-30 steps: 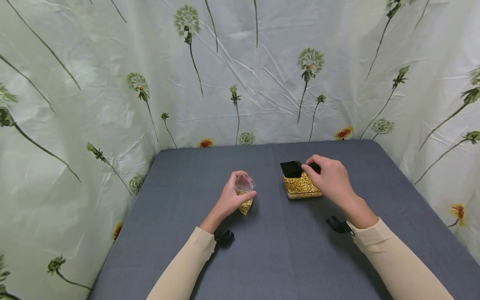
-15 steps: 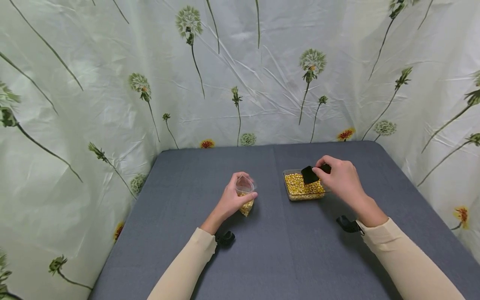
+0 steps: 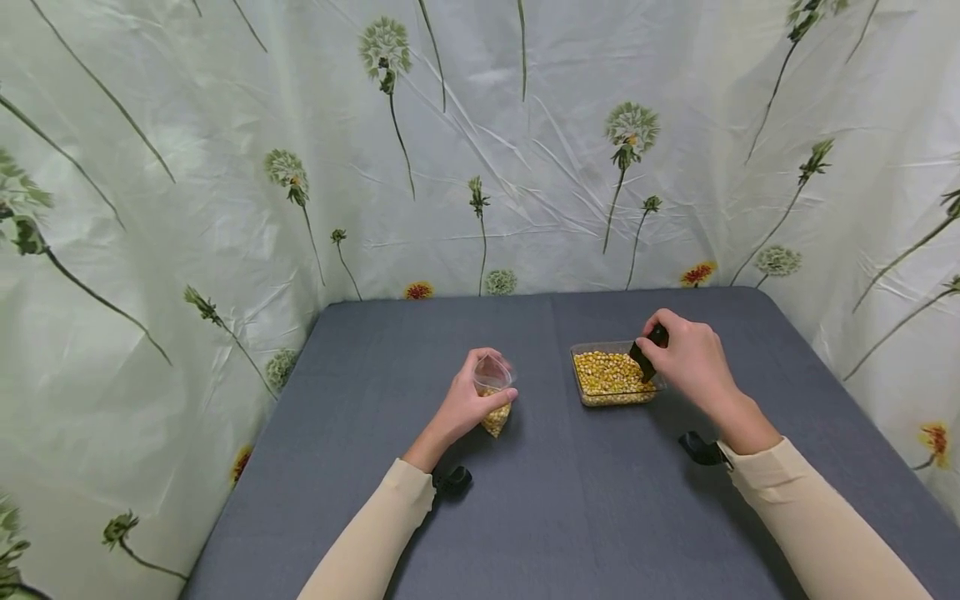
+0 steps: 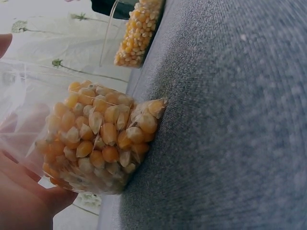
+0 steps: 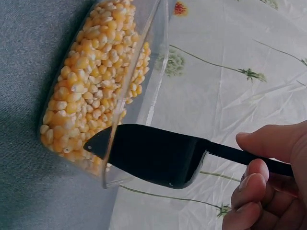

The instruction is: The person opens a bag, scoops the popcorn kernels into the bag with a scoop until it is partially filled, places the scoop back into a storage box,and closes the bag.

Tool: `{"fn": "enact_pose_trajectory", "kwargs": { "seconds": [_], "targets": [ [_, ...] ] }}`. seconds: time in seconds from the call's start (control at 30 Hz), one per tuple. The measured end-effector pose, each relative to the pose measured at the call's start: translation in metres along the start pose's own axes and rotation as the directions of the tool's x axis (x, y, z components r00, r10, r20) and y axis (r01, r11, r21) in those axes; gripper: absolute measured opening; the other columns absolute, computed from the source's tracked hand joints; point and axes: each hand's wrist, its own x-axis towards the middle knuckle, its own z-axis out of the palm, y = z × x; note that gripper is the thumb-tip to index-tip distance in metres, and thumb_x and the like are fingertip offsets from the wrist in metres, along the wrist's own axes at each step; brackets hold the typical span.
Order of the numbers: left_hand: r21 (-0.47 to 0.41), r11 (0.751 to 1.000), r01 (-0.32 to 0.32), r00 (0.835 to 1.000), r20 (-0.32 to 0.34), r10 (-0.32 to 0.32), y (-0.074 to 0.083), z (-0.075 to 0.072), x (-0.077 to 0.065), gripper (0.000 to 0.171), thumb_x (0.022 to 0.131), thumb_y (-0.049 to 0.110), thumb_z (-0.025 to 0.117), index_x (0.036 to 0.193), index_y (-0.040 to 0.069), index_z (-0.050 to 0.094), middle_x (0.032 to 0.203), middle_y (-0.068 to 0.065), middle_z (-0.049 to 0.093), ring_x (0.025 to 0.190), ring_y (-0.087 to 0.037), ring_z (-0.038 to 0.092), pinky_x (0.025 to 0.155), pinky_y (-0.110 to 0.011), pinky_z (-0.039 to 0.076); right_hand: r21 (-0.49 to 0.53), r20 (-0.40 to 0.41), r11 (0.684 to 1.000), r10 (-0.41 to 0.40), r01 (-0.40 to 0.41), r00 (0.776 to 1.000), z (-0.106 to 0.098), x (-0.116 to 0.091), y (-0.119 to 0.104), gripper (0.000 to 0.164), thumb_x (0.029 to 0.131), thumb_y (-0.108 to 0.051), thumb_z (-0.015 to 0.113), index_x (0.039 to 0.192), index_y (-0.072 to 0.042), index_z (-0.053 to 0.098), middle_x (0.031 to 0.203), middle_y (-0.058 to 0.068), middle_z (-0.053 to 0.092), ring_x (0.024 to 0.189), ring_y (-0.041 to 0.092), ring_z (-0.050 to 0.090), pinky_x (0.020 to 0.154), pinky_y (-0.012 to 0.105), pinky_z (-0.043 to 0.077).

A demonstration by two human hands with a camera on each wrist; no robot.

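My left hand (image 3: 467,402) grips a clear plastic bag (image 3: 495,410) by its sides, its mouth held wide. Corn kernels (image 4: 100,129) fill the lower part of the bag, whose bottom touches the cloth in the left wrist view. To the right stands a clear plastic container (image 3: 617,400), holding many yellow corn kernels (image 5: 91,81). My right hand (image 3: 693,362) pinches the handle of a black scoop (image 5: 153,155) between thumb and fingers. The scoop's tip dips inside the container's near right corner, against the kernels.
A grey-blue cloth (image 3: 525,517) covers the table. Behind and beside it hangs a white curtain (image 3: 555,175) with a dandelion print. Black wrist straps (image 3: 453,481) sit at both sleeves, close above the cloth.
The scoop has moved from above the container's left back side to its right end, turning tip-down into the kernels. My left hand and the bag stay nearly where they were.
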Motion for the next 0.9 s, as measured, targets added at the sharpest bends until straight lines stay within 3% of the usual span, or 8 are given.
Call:
{"fn": "enact_pose_trajectory", "kwargs": {
  "seconds": [0.23,0.47,0.73,0.9],
  "targets": [
    [-0.001,1.0,-0.005,1.0,0.0,0.005,-0.002,-0.002,-0.001,0.055,0.091,0.023,0.077,0.134,0.012,0.045,0.122,-0.01,0.062,0.108,-0.018,0.061,0.094,-0.043,0.05,-0.005,0.025,0.998,0.058,-0.058,0.998,0.006,0.002,0.006,0.011,0.095,-0.016,0.069,0.096,-0.008,0.061,0.068,0.005,0.061,0.047,0.017,0.047,0.046,0.036,0.036],
    [0.018,1.0,0.017,1.0,-0.012,-0.016,-0.003,-0.003,-0.002,0.051,0.092,0.028,0.077,0.132,0.02,0.045,0.119,0.001,0.062,0.108,-0.015,0.061,0.094,-0.042,0.05,-0.006,0.065,0.991,0.133,-0.133,0.989,0.01,0.002,0.015,0.017,0.099,-0.02,0.064,0.102,-0.004,0.058,0.062,0.005,0.053,0.044,0.02,0.043,0.043,0.036,0.034],
    [0.009,0.999,0.048,0.999,-0.002,-0.048,-0.002,-0.004,-0.003,0.049,0.094,0.029,0.074,0.133,0.021,0.045,0.121,0.003,0.061,0.111,-0.015,0.06,0.094,-0.044,0.049,0.007,0.065,0.981,0.194,-0.195,0.979,0.01,0.001,0.027,0.027,0.101,-0.033,0.06,0.105,-0.006,0.058,0.065,0.004,0.054,0.047,0.021,0.046,0.044,0.037,0.034],
    [0.012,0.998,0.063,0.998,-0.004,-0.063,-0.003,-0.005,-0.002,0.052,0.095,0.028,0.073,0.136,0.015,0.044,0.123,-0.001,0.061,0.112,-0.016,0.06,0.094,-0.044,0.049,0.026,0.06,0.979,0.203,-0.204,0.977,0.012,-0.001,0.031,0.031,0.102,-0.037,0.06,0.106,-0.006,0.058,0.066,0.005,0.054,0.047,0.021,0.046,0.044,0.037,0.034]
  ]
}}
